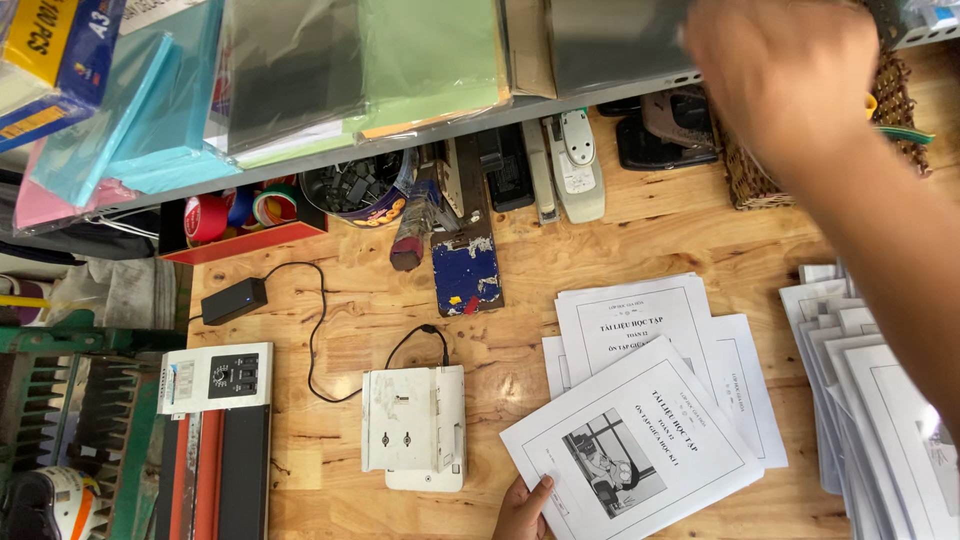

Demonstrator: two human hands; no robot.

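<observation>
Seen from above: left hand (522, 508) pinching the near edge of a stapled paper booklet (632, 440) lying on the wooden table (640, 235). Right hand (780, 70) reaching toward the shelf, grip unclear. Probably light, floppy; best supporting along the stapled edge.

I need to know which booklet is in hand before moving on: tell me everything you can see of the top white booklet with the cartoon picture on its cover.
The top white paper booklet with a black-and-white cartoon picture lies flat on the wooden table, turned at a slant. Its cover has a thin black border, printed lines above and the drawing below. It rests on other white printed sheets fanned beneath it. The left hand touches its lower left corner, thumb on the cover. The right hand is raised away near the shelf.
</observation>
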